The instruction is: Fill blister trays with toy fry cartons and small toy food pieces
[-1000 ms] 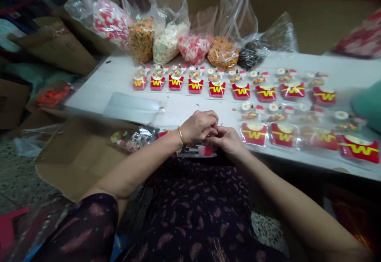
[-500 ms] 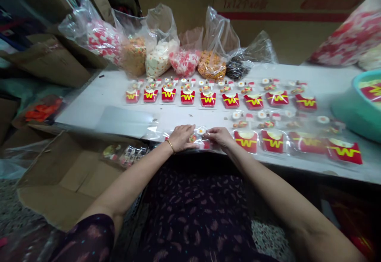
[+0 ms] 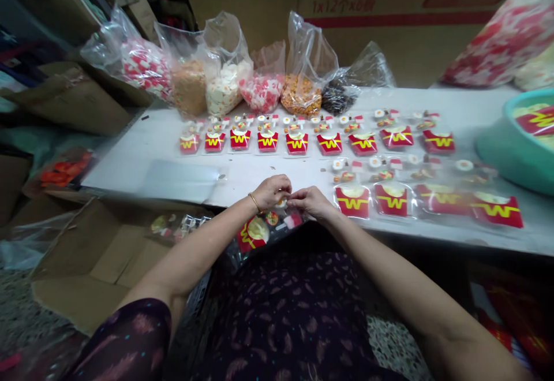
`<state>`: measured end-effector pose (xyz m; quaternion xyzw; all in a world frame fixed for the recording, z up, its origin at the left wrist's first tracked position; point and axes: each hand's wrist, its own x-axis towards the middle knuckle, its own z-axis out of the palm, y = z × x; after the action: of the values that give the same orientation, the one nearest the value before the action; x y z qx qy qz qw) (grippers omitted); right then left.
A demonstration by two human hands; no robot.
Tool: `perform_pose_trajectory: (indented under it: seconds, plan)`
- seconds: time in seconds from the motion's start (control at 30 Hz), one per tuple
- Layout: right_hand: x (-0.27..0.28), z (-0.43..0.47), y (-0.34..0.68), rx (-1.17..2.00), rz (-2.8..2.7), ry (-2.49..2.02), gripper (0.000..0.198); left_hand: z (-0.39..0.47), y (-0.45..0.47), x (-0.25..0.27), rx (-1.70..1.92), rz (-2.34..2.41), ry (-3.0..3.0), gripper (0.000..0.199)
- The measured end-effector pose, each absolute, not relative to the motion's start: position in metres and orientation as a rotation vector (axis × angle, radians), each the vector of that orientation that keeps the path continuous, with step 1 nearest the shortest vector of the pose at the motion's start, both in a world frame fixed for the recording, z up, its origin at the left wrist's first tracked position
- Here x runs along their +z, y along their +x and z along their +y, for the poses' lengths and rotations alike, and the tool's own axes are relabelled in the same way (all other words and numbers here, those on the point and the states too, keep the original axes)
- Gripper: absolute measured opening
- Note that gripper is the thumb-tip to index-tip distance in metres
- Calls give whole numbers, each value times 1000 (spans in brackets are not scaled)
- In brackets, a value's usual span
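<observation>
At the table's front edge my left hand (image 3: 273, 190) and my right hand (image 3: 312, 201) meet, fingers pinched on the top edge of a clear plastic bag (image 3: 277, 224). It hangs tilted below them, off the edge. Inside it show a red fries carton (image 3: 251, 235) with a yellow W, a small round food piece and a pink-red piece. To the right of my hands lies a filled bag (image 3: 352, 201) of the same kind, with more beside it. A long row of such bags (image 3: 296, 143) runs across the table behind.
Large clear bags of small pieces (image 3: 262, 89) stand along the back. A turquoise basin (image 3: 497, 144) sits at the right. Below the table at left is an open cardboard box (image 3: 69, 277). Flat clear plastic sleeves (image 3: 182, 182) lie on the left of the table.
Both hands have lifted the bag's top edge and drawn closer together. The bag, which lay on the table under my left hand, now hangs tilted over the front edge.
</observation>
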<state>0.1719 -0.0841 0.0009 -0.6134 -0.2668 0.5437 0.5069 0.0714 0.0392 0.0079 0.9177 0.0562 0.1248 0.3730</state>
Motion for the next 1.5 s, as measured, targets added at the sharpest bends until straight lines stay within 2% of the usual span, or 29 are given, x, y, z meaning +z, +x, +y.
perform_pose_trajectory:
  seconds: [0.23,0.43,0.53,0.67,0.73,0.83,0.9,0.97,1.07,1.27,1.5]
  plan:
    - [5,-96,164,1279,-922,-1443,14,4,72,20,522,128,2432,11]
    - [9,-83,174,1217,-813,-1517,18,16,86,37,518,160,2651,19]
    - [6,-76,190,1233,-667,-1570,24,35,78,38,483,343,2647,49]
    - [-2,-81,207,1258,-514,-1626,30,52,42,16,2,603,2774,101]
    - [-3,-86,211,1162,-530,-1676,32,52,28,2,-172,683,2802,109]
    - [1,-90,209,723,-723,-1885,34,48,21,-10,-213,720,2815,101]
    - [6,-89,203,333,-1006,-1962,34,47,20,-9,-160,736,2832,96]
    - [11,-87,194,100,-1357,-1930,34,50,15,-4,-43,817,2835,85]
    - [12,-85,182,54,-1729,-1892,33,59,-3,2,118,1048,2726,71]
    - [-7,-85,178,75,-1786,-1908,34,59,-26,-5,-70,1011,2623,83]
    - [-19,-84,185,33,-1767,-1928,35,57,-15,-8,-91,984,2669,78]
